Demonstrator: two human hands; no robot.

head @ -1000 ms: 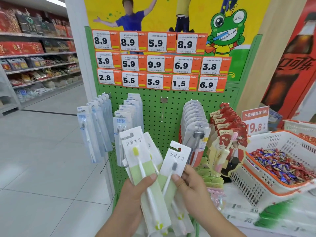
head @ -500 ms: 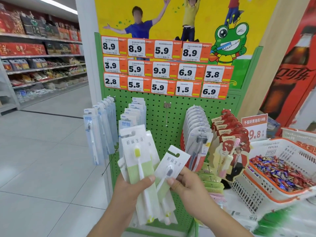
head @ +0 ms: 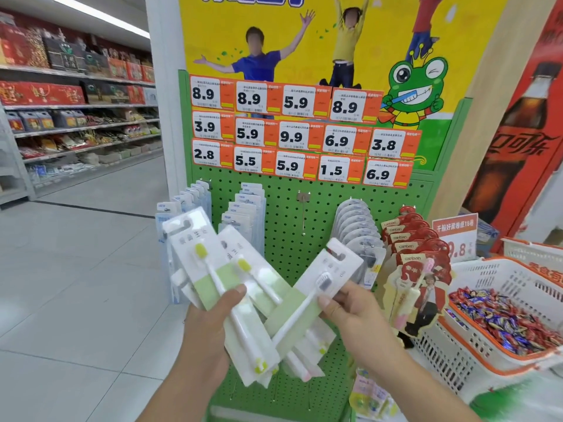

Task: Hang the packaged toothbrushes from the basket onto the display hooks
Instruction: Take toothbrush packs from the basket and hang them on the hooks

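My left hand (head: pixel 210 327) grips a fanned stack of white-and-green toothbrush packs (head: pixel 213 281), thumb across the front one. Its brush has a yellow head. My right hand (head: pixel 350 312) pinches a single pack (head: pixel 320 290) with a grey-bristled brush, tilted to the right and drawn apart from the stack. Both hands are in front of the green pegboard (head: pixel 283 239). A bare metal hook (head: pixel 303 208) juts from the board above the single pack. Filled hooks flank it: blue-white packs (head: pixel 182 214) on the left, grey packs (head: pixel 355 226) on the right.
Red canban toothbrush cards (head: pixel 408 239) hang at the right of the board. Orange price tags (head: pixel 298 132) run across its top. A white and orange basket (head: pixel 515 287) of wrapped candy stands at right. A tiled aisle (head: pixel 76 269) and stocked shelves (head: pixel 76 117) lie left.
My right hand has pulled one pack out of the stack and tilted it to the right. Both hands and the packs have moved closer to the pegboard, and the view has tipped upward.
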